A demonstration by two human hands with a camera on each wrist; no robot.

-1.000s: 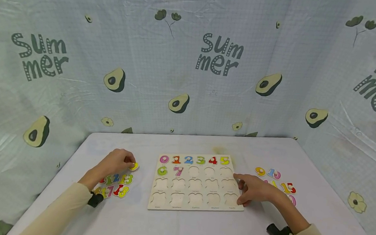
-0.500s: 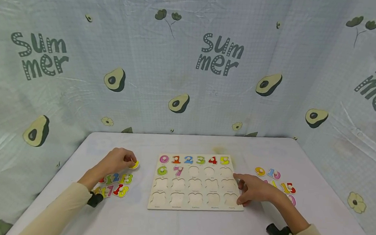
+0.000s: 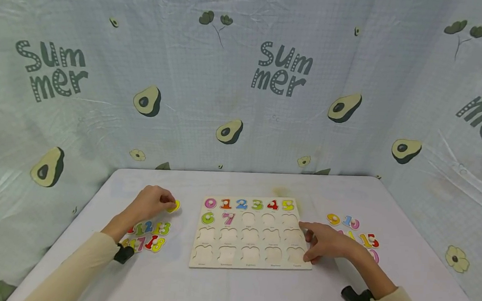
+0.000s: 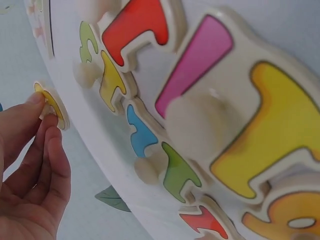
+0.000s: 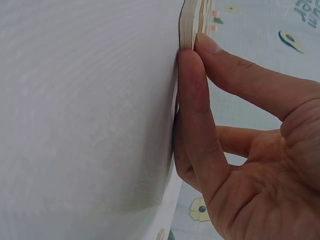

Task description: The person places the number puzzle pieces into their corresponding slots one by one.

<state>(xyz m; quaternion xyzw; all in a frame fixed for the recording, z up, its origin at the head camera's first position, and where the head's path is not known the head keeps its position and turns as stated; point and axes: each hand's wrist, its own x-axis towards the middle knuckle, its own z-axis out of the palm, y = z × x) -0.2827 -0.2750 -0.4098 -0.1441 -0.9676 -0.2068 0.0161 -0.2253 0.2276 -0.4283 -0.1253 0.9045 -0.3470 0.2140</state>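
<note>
Yellow number piece (image 3: 173, 206) sits just off the left edge of the puzzle board (image 3: 250, 263), low over or on the tabletop (image 3: 239, 290); which of the two cannot be told. The left hand (image 3: 150, 203) has it pinched between fingertips (image 4: 42, 105) and thumb, apparently by the small peg on its face, and the left wrist view shows the piece edge-on as a thin, flat wafer. It looks like painted wood: light, stiff, not likely to bend or crush, with a smooth glossy face that would slide under a flat finger. The peg is the sensible place to take hold, since the edges are thin and lie close to the surface; a pinch on the peg also lets the piece be turned to match a recess. The board reads as a rigid wooden slab, light enough to skid on the smooth cloth, which is probably why the right hand (image 3: 326, 242) rests against its right edge, fingers (image 5: 192, 100) straight along the rim and thumb on top, bracing rather than clasping. Loose numbers (image 3: 149, 235) with the same pegs lie near the left wrist, and more pieces (image 3: 350, 228) lie beyond the right hand.
</note>
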